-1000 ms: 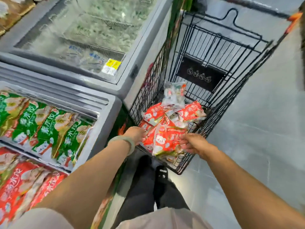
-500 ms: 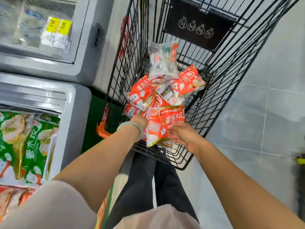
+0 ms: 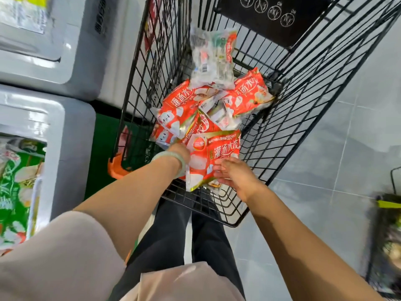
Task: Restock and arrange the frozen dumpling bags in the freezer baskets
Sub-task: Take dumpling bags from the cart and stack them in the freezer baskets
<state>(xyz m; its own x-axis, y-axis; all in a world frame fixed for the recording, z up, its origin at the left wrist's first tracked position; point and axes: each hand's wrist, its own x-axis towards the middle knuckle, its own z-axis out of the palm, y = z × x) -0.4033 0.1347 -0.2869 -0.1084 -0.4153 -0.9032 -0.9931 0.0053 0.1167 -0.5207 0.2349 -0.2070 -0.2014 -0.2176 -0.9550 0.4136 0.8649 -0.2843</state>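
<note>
Grey freezer (image 3: pixel 71 131) stands left of a black wire cart (image 3: pixel 303 118) holding glossy, crinkled red bags (image 3: pixel 180 105). At the cart's near end one bag (image 3: pixel 217 148) stands upright. The right hand (image 3: pixel 236 177) grips its lower corner. The left hand (image 3: pixel 179 149), with a pale green bangle (image 3: pixel 173 157), reaches behind it; its grip cannot be told.

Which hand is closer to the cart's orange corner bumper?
Left. The left hand sits just right of the orange bumper; the right hand is farther right, across the red dumpling bag.
</note>
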